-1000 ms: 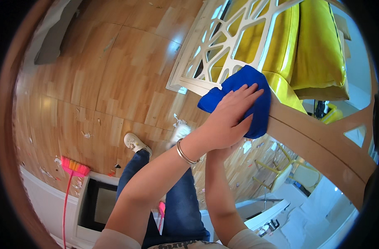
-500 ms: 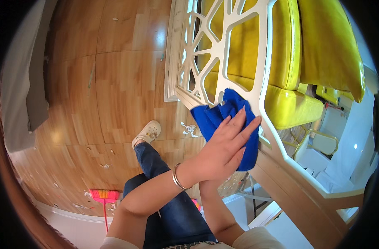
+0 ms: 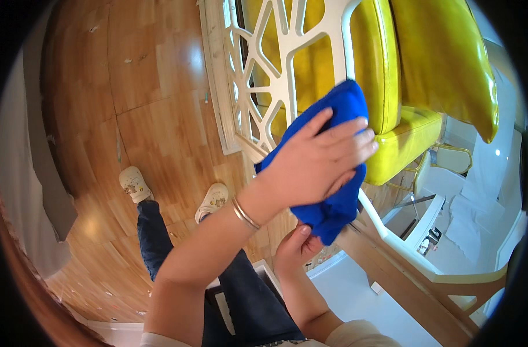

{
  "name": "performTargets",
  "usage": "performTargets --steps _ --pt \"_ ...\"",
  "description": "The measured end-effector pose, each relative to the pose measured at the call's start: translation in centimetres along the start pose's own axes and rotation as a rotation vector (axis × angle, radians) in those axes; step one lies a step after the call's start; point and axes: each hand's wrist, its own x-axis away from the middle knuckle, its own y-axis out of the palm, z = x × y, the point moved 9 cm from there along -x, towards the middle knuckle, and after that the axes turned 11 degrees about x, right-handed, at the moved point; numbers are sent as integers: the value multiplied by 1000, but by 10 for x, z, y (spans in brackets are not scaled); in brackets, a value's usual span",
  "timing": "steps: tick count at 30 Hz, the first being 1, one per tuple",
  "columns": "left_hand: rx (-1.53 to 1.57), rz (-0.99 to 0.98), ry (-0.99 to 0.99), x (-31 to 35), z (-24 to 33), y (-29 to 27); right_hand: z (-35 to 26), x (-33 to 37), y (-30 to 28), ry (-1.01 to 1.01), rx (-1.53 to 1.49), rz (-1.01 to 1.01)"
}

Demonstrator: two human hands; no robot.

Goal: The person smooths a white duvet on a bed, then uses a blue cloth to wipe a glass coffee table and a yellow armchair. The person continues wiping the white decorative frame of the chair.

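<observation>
A blue cloth lies bunched against the white openwork panel. My left hand, a bracelet at its wrist, grips the cloth from above, fingers spread across it and the thumb by a fold. Below it, my right hand pinches the cloth's lower edge between thumb and fingers. The cloth covers part of the panel's border, so what lies underneath is hidden.
Yellow padded seating stands behind the panel. A brown beam runs to the lower right, beside a pale blue-white surface. Wood flooring with scraps spreads left, under my two white clogs. Grey-white fabric hangs far left.
The cloth has shifted and is more bunched. My right hand, mostly hidden before, now shows pinching its lower edge. The view has moved, a second clog shows, and the pink broom is out of sight.
</observation>
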Motion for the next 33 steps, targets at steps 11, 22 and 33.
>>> performTargets --steps 11,22,33 --pt "61 60 67 -51 -42 -49 -101 -141 62 -8 870 54" --pt "319 267 -228 -63 -117 -88 -129 -224 127 -305 779 82" --pt "-229 -52 238 -65 -156 -85 -38 -158 153 69 393 64"
